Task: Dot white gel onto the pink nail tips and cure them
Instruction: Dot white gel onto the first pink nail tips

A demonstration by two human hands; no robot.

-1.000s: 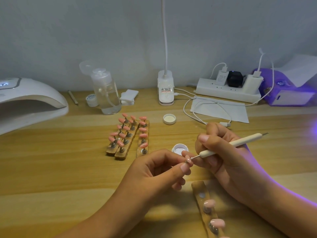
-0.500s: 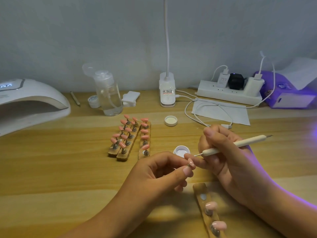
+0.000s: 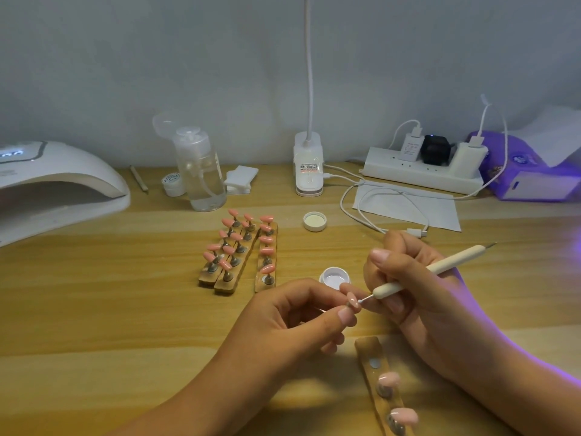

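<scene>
My left hand (image 3: pixel 295 322) pinches a small pink nail tip (image 3: pixel 353 301) on its stand between thumb and fingers, held above the table. My right hand (image 3: pixel 418 294) grips a white dotting pen (image 3: pixel 430 270), and its fine metal point touches the held tip. Just behind the tip sits the open pot of white gel (image 3: pixel 334 275). A wooden holder strip (image 3: pixel 372 366) with two pink tips lies below my hands. Three more wooden holders with several pink tips (image 3: pixel 240 250) lie at mid-table. The white curing lamp (image 3: pixel 59 190) stands at the far left.
The pot's lid (image 3: pixel 315 221) lies behind my hands. At the back stand a clear pump bottle (image 3: pixel 201 171), a small white jar (image 3: pixel 172 183), cotton pads (image 3: pixel 240 179), a desk lamp base (image 3: pixel 309 168), a power strip (image 3: pixel 421 174) with cables, a paper sheet (image 3: pixel 440 209) and a purple tissue pack (image 3: pixel 531 171).
The pen's point lifted off the nail tip toward the gel pot half a second ago and is back on the tip now. My left hand kept its hold on the tip.
</scene>
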